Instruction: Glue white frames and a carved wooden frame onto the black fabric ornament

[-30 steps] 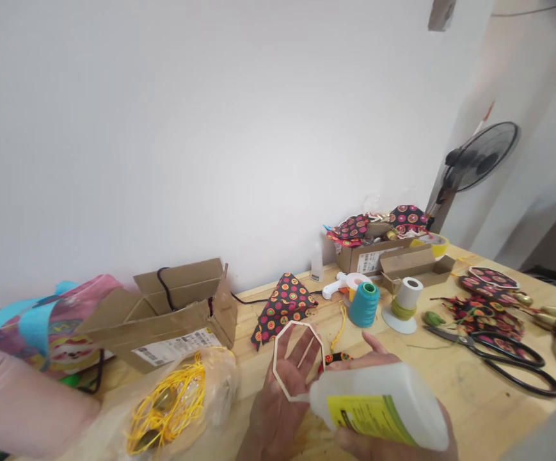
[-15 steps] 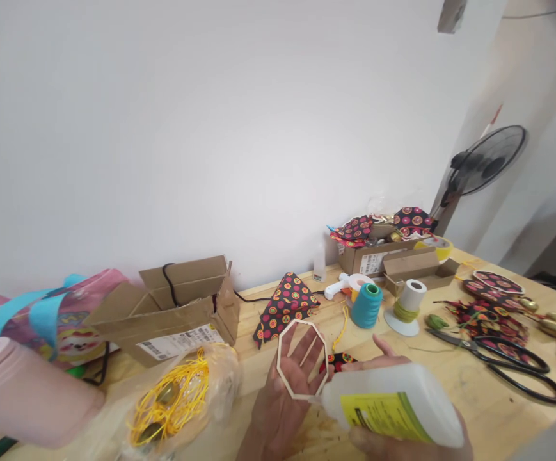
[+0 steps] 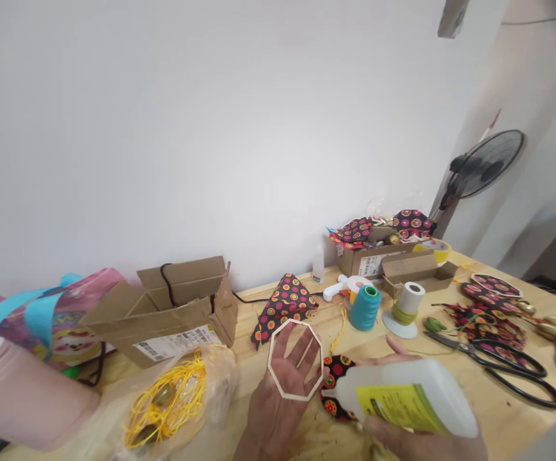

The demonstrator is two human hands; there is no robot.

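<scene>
My left hand is palm up with its fingers stretched, holding a thin pale octagonal frame that lies over the palm and fingers. My right hand is wrapped round a white plastic bottle with a yellow-green label. The bottle is tilted on its side, its nozzle pointing left and slightly apart from the frame's right edge. Behind the nozzle, a black patterned fabric piece with a yellow cord lies on the table. Farther back rests a folded triangle of the same fabric.
Black-handled scissors lie at right near fabric scraps. A teal thread cone and a white spool stand mid-table. An open cardboard box, a plastic bag of yellow cord and a pink container are at left.
The bottle has moved right, its nozzle drawing away from the frame's lower right edge. The left hand and frame have shifted slightly left, exposing more of the black fabric piece.
</scene>
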